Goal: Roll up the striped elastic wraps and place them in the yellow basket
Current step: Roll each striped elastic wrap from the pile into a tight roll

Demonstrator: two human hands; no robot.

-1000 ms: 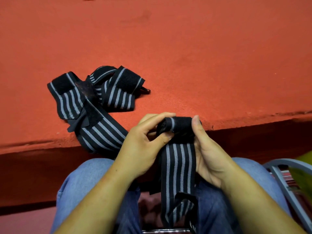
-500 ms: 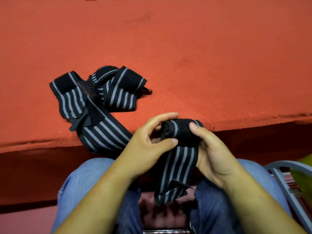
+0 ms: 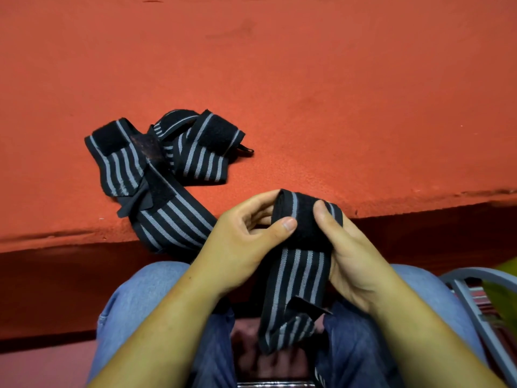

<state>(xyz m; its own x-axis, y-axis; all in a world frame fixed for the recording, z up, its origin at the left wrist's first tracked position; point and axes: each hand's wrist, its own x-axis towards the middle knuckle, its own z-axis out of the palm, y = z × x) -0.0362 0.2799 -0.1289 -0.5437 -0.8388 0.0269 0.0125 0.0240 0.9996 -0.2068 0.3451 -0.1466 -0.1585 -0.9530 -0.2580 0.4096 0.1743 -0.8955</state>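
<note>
Both hands hold a black wrap with grey stripes (image 3: pixel 303 219) above my lap, its top end wound into a small roll. My left hand (image 3: pixel 243 242) pinches the roll's left end between thumb and fingers. My right hand (image 3: pixel 349 253) grips the right end, thumb on top. The loose tail (image 3: pixel 293 298) hangs down between my knees. A second striped wrap (image 3: pixel 167 175) lies unrolled in a heap on the red surface (image 3: pixel 335 93), one end drooping over its front edge. A yellow-green thing (image 3: pixel 503 292), cut off at the right edge, could be the basket.
The red surface's front edge (image 3: pixel 419 203) runs just behind my hands. My knees in blue jeans (image 3: pixel 134 309) fill the foreground. A grey chair frame (image 3: pixel 475 298) stands at the lower right.
The roll has grown thicker and the hanging tail shorter. Both hands turned the roll and shifted their grip, staying in the same place. The heap on the surface has not moved.
</note>
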